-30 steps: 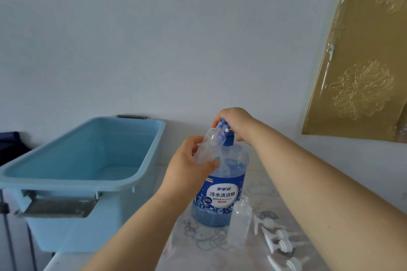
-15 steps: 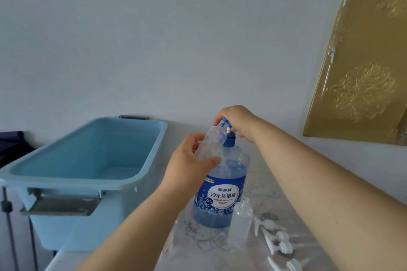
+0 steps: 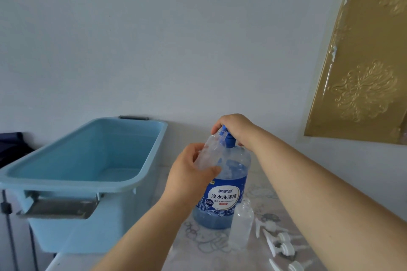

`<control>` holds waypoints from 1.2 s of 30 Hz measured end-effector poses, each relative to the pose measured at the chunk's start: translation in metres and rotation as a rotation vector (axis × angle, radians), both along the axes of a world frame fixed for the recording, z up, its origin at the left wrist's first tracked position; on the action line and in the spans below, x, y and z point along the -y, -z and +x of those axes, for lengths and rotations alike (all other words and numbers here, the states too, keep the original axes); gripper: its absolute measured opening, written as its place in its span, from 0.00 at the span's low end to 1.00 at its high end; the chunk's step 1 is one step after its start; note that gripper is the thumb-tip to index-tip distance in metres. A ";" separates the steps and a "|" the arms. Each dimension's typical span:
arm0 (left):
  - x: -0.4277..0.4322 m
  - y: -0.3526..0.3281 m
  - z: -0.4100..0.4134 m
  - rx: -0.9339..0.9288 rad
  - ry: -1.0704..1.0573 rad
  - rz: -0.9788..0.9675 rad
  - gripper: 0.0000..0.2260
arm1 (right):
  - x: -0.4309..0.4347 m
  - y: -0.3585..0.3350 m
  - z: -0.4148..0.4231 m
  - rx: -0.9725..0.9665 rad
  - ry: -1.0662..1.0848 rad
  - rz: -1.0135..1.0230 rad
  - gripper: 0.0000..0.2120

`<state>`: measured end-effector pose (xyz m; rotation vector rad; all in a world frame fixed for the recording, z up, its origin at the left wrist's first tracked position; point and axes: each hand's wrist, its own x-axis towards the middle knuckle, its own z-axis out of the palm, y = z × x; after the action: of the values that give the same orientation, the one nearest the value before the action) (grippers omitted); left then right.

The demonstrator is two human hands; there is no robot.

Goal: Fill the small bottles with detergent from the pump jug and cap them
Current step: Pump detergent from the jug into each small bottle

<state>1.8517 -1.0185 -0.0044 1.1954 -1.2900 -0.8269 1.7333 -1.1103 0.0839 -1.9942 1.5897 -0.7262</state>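
Now | left hand point(image 3: 189, 174) fingers pinching tilted small bottle point(image 3: 211, 152) | right hand point(image 3: 236, 127) fingers closed over pump jug point(image 3: 224, 191) head

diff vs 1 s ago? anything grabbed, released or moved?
Nothing grabbed or released. The right hand stays on the pump jug's blue pump head; whether it has pressed down cannot be told. The left hand keeps the small bottle tilted at the spout. The spare bottle and spray caps are unmoved.
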 end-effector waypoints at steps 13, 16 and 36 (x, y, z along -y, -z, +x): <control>0.002 -0.005 -0.003 0.010 -0.016 -0.024 0.14 | 0.003 -0.003 -0.001 0.165 0.064 0.026 0.07; 0.001 -0.001 -0.003 0.019 -0.020 0.003 0.15 | 0.006 0.003 0.000 0.090 0.048 0.030 0.10; 0.002 -0.002 -0.007 0.013 -0.032 0.007 0.14 | -0.001 -0.006 0.001 0.120 0.073 0.041 0.07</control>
<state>1.8448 -1.0203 -0.0023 1.2256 -1.2761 -0.8025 1.7346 -1.1096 0.0898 -1.8364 1.6007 -0.8189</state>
